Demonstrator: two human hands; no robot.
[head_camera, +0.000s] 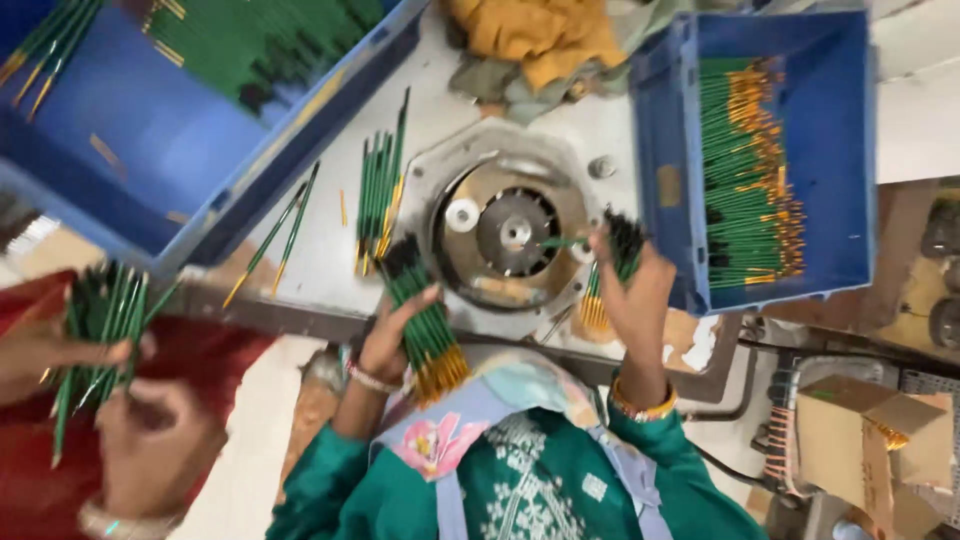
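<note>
So the round metal machine (505, 235) sat in the middle of the desk (330, 260), and pretty much everything else was arranged around it. Just left of the machine, a bundle of green pencils (425, 325) was gripped by the left hand (395, 335), fingers wrapped tight around it, gold ends pointed back toward the body. On the machine's right edge, a smaller bunch of pencils (620, 255) was held closed in the right hand (630, 290), with one pencil poked in toward the toothed wheel (515, 232) at the centre. A few loose pencils (378, 190) were left lying on the desk just left of the machine. Right of the machine, a blue crate (850, 150) was stacked with neat rows of the same pencils; another blue bin (130, 130) was parked well to the left. Far left of the machine, another person's hands (90, 400) were closed on their own bunch
</note>
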